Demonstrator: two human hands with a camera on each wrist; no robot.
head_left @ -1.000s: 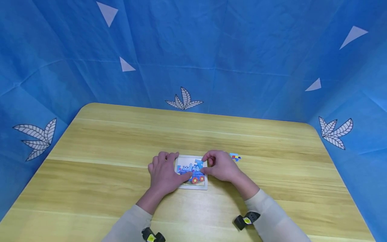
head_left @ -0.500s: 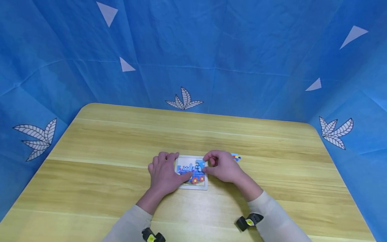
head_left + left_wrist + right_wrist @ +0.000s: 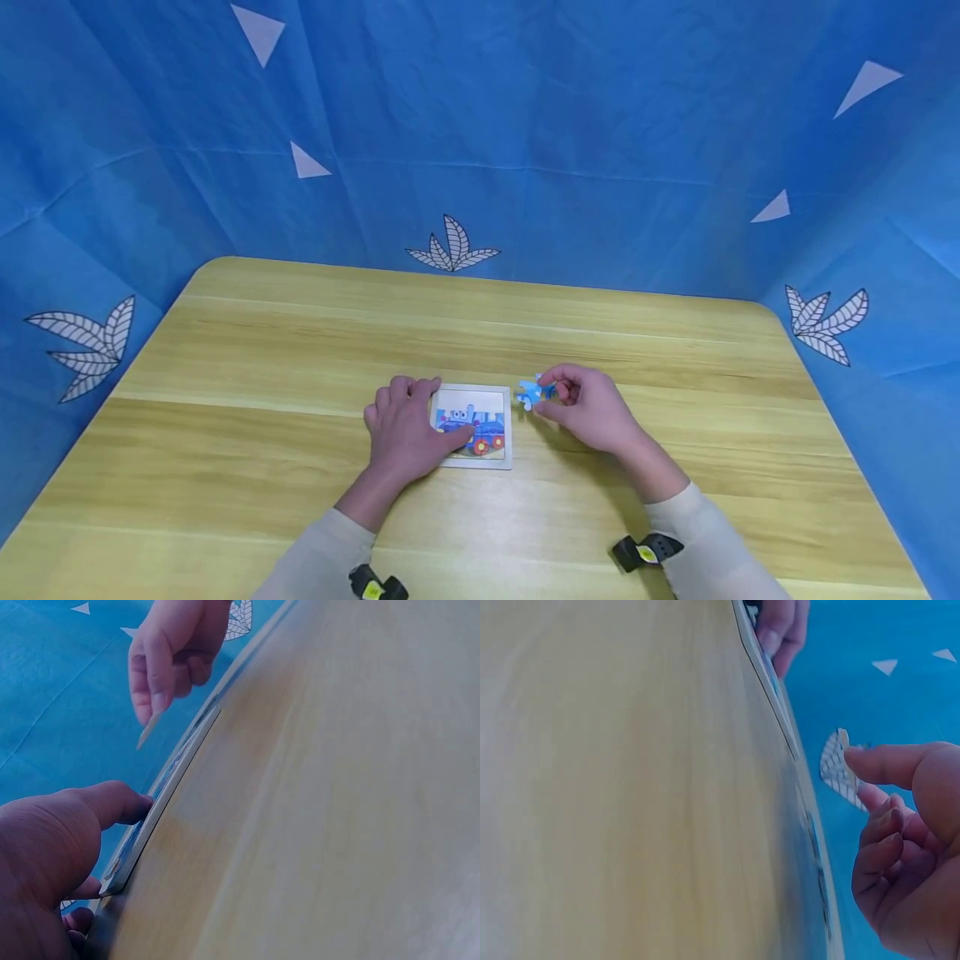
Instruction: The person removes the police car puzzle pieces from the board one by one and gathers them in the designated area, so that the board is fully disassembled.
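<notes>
A square jigsaw puzzle [image 3: 508, 446] in a pale tray shows a blue vehicle with red wheels; the upper part of the tray is bare and pale. My left hand [image 3: 406, 429] holds the tray at its left side, thumb on the picture and fingers along the far left edge. Just right of the tray, my right hand [image 3: 588, 407] pinches a light blue jigsaw piece [image 3: 529, 396] between thumb and index finger. In the right wrist view that piece [image 3: 845, 741] appears nearly edge-on, raised above the table, and the other fingers curl toward the palm.
Loose flat pieces [image 3: 819, 874] lie on the wooden table [image 3: 300, 333] near my right hand, which hides them in the head view. A blue cloth [image 3: 615, 125] with white triangles and leaf prints hangs behind the table and along its sides.
My right hand has moved right, carrying the light blue piece off the upper right of the tray and exposing the pale base there. My left hand keeps its place on the tray.
</notes>
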